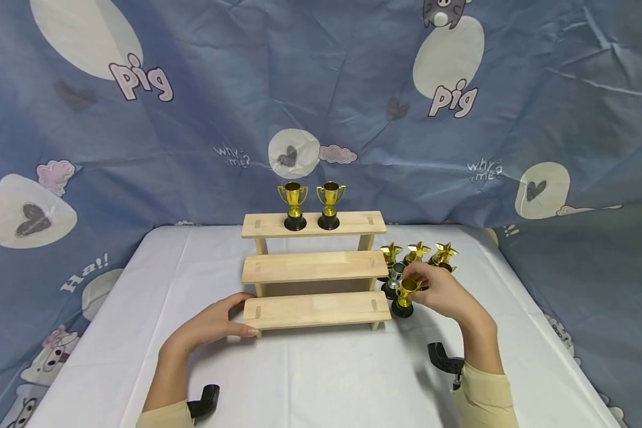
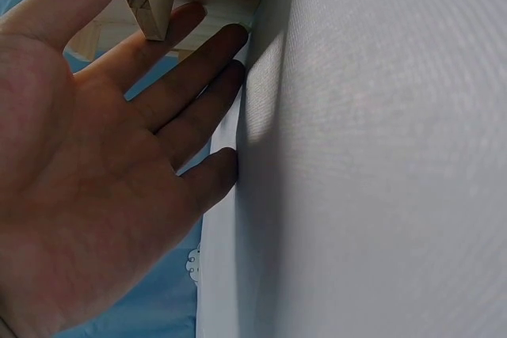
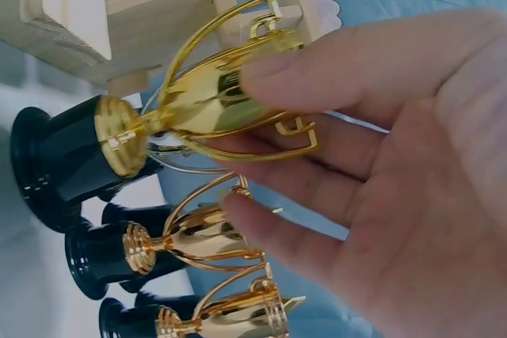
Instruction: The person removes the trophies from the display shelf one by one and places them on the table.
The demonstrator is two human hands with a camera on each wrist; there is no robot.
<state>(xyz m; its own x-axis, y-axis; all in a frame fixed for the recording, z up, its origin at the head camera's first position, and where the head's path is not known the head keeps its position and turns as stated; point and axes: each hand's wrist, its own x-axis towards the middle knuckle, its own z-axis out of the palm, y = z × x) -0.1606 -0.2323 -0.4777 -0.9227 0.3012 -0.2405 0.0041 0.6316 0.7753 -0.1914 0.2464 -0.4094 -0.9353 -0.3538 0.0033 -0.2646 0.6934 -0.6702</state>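
Here we are at what looks like a makeshift filming booth! A blue printed cloth hangs across the far side and sweeps round left and right, all hearts and big "pig" lettering, walling in a table dressed in plain white. Centre stage, a pale wooden stand climbs in three tiers. Near left, a black fitting juts out by one sleeve, and near right there's its twin! Cloth fills the background, so home, office or lab beyond? Impossible to call.
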